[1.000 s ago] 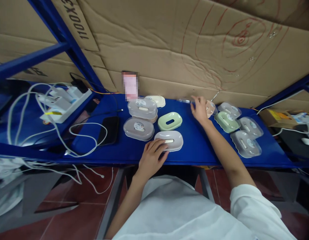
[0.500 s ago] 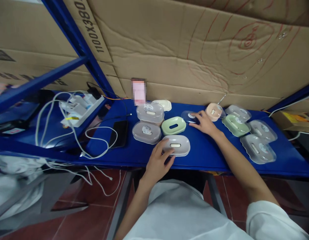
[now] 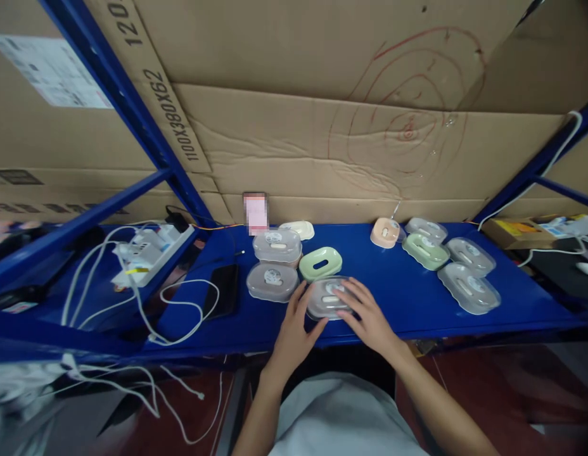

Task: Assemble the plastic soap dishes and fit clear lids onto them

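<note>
Both hands were on one soap box [image 3: 328, 297] that lay near the front edge of the blue bench [image 3: 398, 297]. This box had a pale base and a clear lid resting on top. The left hand [image 3: 294, 329] touched its left end with the fingers [image 3: 301, 296] spread along the side. The right hand [image 3: 370, 316] lay over its right end, fingers apart and pressing on the lid. Neither hand was closed around the box; both only pressed on it.

Just behind the soap box stood a green base [image 3: 320, 263] without a lid. To the left of the soap box were two closed boxes [image 3: 274, 266], one behind the other. Well to the right of it lay a group of clear lids [image 3: 467, 285], another green base [image 3: 426, 250] and a peach base [image 3: 384, 232]. A phone [image 3: 221, 297] and white cables [image 3: 180, 310] lay far to the left of the soap box.

It seemed that the lid was being seated on the base. I judged that an even push on both ends would be needed, so that the lid closes flat and does not tilt.
</note>
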Available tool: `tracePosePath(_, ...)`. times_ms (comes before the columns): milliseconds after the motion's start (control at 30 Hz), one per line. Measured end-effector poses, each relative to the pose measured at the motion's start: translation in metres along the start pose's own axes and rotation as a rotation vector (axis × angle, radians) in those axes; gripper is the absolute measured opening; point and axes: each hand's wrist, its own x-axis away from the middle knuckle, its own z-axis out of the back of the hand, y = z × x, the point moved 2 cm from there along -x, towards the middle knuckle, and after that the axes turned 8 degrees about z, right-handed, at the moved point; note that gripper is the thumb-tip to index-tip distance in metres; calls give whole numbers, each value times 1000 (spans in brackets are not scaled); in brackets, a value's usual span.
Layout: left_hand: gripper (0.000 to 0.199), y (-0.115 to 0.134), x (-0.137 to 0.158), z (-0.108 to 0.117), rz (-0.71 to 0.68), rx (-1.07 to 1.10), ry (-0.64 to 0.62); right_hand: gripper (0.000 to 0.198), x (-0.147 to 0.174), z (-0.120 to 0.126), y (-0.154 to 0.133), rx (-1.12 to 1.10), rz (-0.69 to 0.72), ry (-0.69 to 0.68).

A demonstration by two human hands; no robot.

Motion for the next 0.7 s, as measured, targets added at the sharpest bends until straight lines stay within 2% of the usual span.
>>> tracePosePath(133,70,-6,-1,0,-2,17,5,67,-9,-13,-8,70,109,-65)
tracePosePath(400,65,-12,-2,-4,35,89,-41,61,1,-16,-8,185,139,-107)
tracePosePath(567,63,-12,-2,0,47,113,-33,60,1,-4,-5,66,80,-154)
tracePosePath(700,61,-11,-1,2,62,100,-30,47,-25,18,22,-94,6,-107)
